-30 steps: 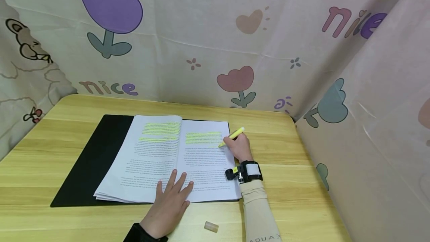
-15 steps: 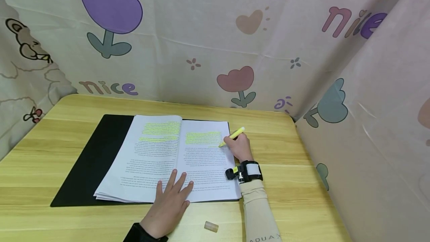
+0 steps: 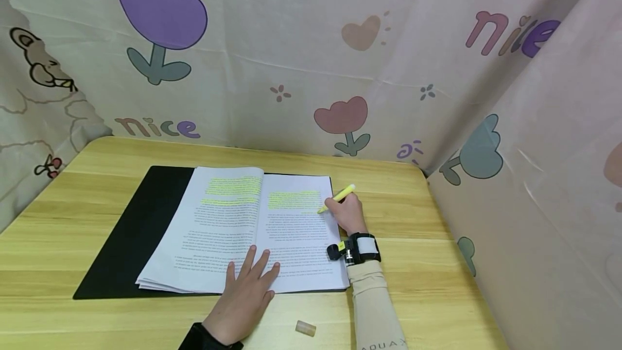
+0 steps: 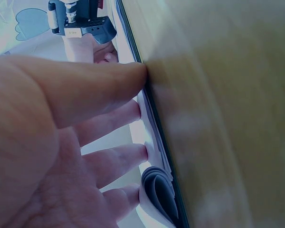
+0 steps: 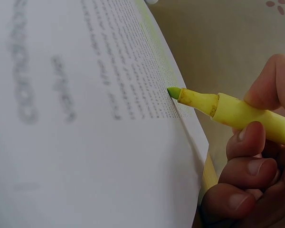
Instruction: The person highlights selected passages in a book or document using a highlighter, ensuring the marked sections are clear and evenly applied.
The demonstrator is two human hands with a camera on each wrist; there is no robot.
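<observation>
An open stack of printed pages (image 3: pixel 296 280) lies on a black folder (image 3: pixel 128 231), with yellow-marked lines near the top of both pages. My right hand (image 3: pixel 349 214) pinches a yellow highlighter (image 3: pixel 343 193) at the right page's edge. In the right wrist view the tip of the highlighter (image 5: pixel 247 114) meets the end of a printed line. My left hand (image 3: pixel 245 298) rests with spread, straight fingers over the lower middle of the pages. The left wrist view shows the fingers of the left hand (image 4: pixel 85 142) against the paper, by the curled page bottoms (image 4: pixel 159 192).
A small translucent cap (image 3: pixel 305 328) lies on the wooden table (image 3: pixel 418 296) near its front, between the two arms. Patterned cloth (image 3: pixel 272 42) hangs behind the table and along both sides. A camera (image 3: pixel 335 251) is strapped to the right wrist.
The right hand and the highlighter tip have shifted very slightly to the right. The left hand, the pages and the cap stay where they were.
</observation>
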